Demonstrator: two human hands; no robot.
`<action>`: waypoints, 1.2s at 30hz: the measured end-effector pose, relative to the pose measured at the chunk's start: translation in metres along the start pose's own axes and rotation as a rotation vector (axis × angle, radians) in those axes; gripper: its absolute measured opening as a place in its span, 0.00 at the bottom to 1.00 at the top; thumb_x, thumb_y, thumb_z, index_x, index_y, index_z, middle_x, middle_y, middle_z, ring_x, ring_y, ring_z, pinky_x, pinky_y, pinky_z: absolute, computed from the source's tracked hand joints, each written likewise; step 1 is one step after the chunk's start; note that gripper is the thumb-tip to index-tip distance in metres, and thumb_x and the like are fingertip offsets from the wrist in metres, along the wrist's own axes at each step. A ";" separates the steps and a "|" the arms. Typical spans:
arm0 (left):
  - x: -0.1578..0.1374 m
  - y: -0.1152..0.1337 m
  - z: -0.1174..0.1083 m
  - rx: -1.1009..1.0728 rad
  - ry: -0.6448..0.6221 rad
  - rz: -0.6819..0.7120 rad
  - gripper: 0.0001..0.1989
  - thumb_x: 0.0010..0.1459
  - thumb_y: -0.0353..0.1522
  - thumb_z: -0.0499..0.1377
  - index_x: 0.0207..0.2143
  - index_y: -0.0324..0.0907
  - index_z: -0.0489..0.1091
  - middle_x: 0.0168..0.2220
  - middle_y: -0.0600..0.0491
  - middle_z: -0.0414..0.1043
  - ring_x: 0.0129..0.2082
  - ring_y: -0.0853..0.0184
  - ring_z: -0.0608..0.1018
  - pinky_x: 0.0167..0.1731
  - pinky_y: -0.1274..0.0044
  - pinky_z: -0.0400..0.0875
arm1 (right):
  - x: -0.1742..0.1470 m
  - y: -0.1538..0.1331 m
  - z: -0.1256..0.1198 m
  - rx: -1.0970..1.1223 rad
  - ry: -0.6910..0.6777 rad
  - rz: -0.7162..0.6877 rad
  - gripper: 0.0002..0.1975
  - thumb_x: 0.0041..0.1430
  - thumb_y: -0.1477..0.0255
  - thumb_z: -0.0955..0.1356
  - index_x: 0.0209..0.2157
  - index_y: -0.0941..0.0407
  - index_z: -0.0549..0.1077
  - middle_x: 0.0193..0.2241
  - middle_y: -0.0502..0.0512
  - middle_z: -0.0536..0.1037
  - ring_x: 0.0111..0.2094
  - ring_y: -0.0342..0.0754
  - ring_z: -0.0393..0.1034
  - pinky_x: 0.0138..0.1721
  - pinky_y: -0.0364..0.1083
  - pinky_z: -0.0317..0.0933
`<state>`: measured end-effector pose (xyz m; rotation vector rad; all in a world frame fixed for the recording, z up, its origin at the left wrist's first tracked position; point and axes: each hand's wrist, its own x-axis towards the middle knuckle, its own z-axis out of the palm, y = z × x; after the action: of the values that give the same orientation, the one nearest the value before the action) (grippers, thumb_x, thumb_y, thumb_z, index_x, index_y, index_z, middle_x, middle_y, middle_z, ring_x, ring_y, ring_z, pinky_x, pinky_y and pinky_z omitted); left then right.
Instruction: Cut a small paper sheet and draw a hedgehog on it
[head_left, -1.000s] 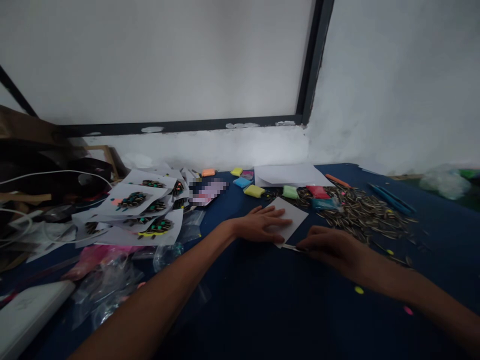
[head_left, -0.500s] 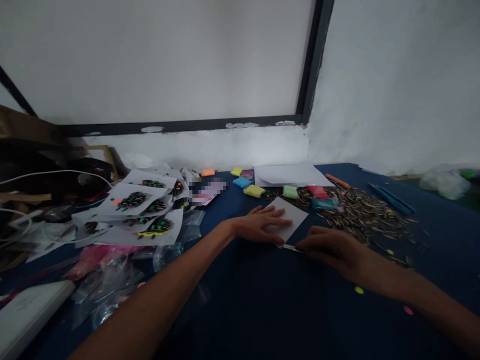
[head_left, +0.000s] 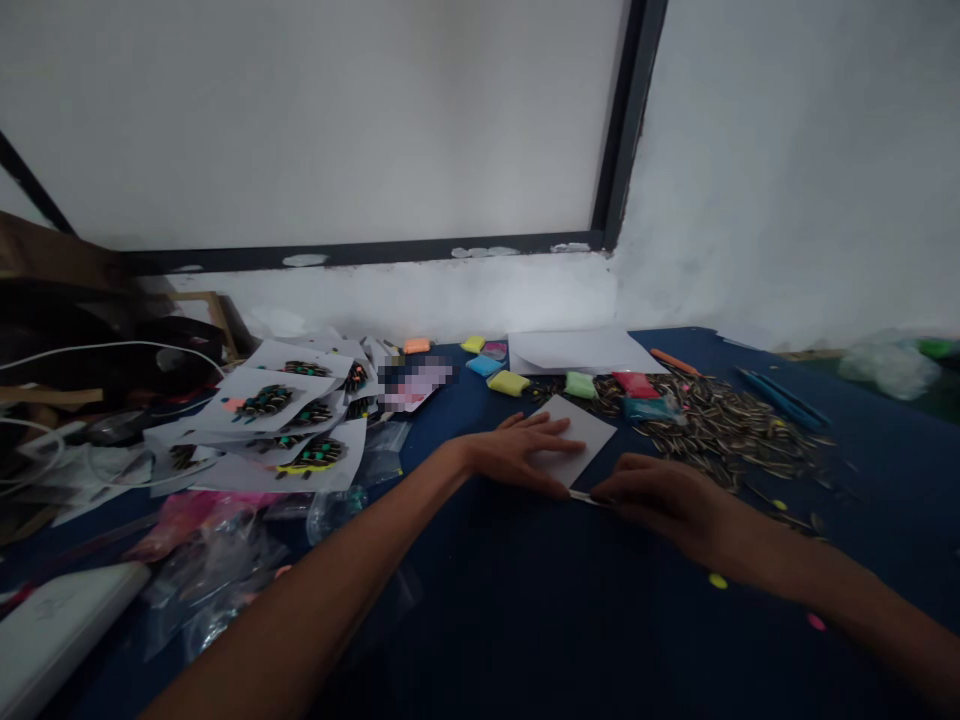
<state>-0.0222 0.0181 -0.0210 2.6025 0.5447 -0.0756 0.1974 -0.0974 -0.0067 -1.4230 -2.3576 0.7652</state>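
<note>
A white sheet of paper lies on the blue tabletop, turned with a corner pointing away from me. My left hand rests flat on its left part, fingers spread and thumb at the near edge. By that edge my right hand is closed, its fingers pinching the right end of a thin pale strip. The strip's left end meets my left thumb. Whether it is a folded edge of the sheet or a separate piece, I cannot tell.
Striped sunflower seeds are heaped at the right beside blue tweezers. Colored clay packets, including a yellow packet, lie behind the sheet. Decorated papers, plastic bags and a white box crowd the left.
My left thumb has slid slightly right and toward me, covering more of the strip's left end. My right hand stays in nearly the same place.
</note>
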 end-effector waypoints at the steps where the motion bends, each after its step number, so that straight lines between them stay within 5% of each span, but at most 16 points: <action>1: 0.000 0.000 0.000 -0.001 -0.003 0.000 0.39 0.54 0.56 0.51 0.64 0.53 0.48 0.68 0.56 0.31 0.67 0.57 0.36 0.63 0.62 0.28 | 0.000 -0.001 0.000 0.002 0.002 -0.002 0.18 0.64 0.62 0.59 0.42 0.53 0.76 0.36 0.57 0.71 0.36 0.50 0.69 0.36 0.46 0.63; 11: 0.000 -0.001 -0.002 0.001 -0.051 -0.009 0.28 0.63 0.49 0.43 0.64 0.55 0.46 0.68 0.59 0.29 0.67 0.60 0.33 0.62 0.61 0.27 | 0.001 0.007 0.002 -0.005 0.006 -0.035 0.17 0.64 0.62 0.60 0.44 0.53 0.75 0.39 0.57 0.73 0.37 0.50 0.69 0.36 0.46 0.63; 36: -0.001 0.005 -0.002 0.022 -0.031 -0.044 0.33 0.60 0.51 0.48 0.64 0.53 0.46 0.68 0.57 0.29 0.66 0.58 0.34 0.62 0.61 0.27 | -0.001 0.003 0.000 0.010 -0.007 -0.030 0.17 0.64 0.62 0.59 0.43 0.52 0.76 0.39 0.57 0.73 0.38 0.50 0.70 0.38 0.47 0.64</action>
<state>-0.0209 0.0144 -0.0172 2.6064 0.5935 -0.1362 0.2000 -0.0969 -0.0089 -1.3800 -2.3718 0.7740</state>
